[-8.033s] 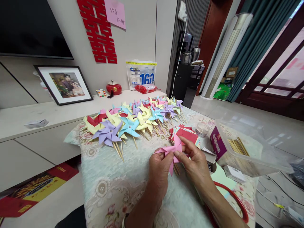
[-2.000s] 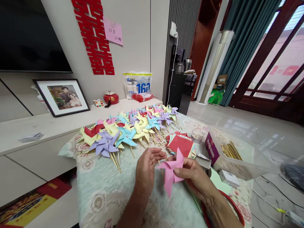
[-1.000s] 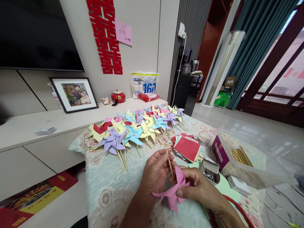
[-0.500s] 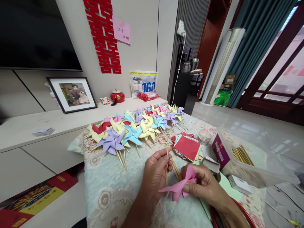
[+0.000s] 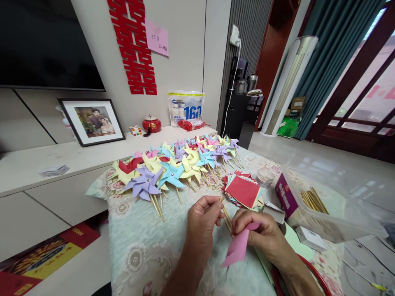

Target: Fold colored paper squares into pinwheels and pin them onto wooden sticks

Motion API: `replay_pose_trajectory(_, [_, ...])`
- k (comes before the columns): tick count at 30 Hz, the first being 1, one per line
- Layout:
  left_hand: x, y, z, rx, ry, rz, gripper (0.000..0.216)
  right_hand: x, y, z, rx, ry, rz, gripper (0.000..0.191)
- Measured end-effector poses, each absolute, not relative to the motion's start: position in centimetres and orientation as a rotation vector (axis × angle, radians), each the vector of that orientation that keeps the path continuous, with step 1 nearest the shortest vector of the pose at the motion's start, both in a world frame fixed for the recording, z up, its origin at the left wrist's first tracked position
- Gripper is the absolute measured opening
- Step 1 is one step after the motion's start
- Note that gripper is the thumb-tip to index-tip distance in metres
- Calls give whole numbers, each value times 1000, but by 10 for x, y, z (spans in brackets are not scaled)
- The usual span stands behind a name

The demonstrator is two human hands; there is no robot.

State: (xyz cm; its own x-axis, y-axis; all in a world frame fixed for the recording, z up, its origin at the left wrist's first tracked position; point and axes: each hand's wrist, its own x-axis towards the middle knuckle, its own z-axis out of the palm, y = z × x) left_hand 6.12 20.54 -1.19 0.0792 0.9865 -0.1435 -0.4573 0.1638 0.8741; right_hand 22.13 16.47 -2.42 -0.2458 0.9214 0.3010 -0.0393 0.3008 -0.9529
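My left hand (image 5: pixel 203 220) is closed in a pinch on a thin wooden stick (image 5: pixel 221 199); only its tip shows past the fingers. Close by on the right, my right hand (image 5: pixel 257 230) grips a pink paper pinwheel (image 5: pixel 236 248), its blades folded and hanging below the fingers. Its centre is hidden by my fingers. Between the hands, more wooden sticks (image 5: pixel 227 220) slant across the tablecloth. Just beyond lies a stack of paper squares (image 5: pixel 243 190), a red one on top.
Rows of finished pinwheels (image 5: pixel 173 174) on sticks cover the table's far left. To the right stand a round clear container (image 5: pixel 265 178), a clear plastic bin (image 5: pixel 331 224) holding sticks, and a small white box (image 5: pixel 311 238). A white cabinet (image 5: pixel 77 158) runs behind the table.
The pink pinwheel has turned in my right hand, its blades now hanging lower. The stick in my left hand has tilted, so less of it shows.
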Motion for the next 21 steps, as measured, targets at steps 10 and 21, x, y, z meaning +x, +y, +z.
replay_pose_trajectory(10, [60, 204, -11, 888, 945, 1278, 16, 220, 164, -23, -871, -1498, 1084, 27])
replay_pose_trajectory(21, [64, 204, -16, 936, 871, 1220, 17, 217, 165, -23, -882, -1477, 803, 17])
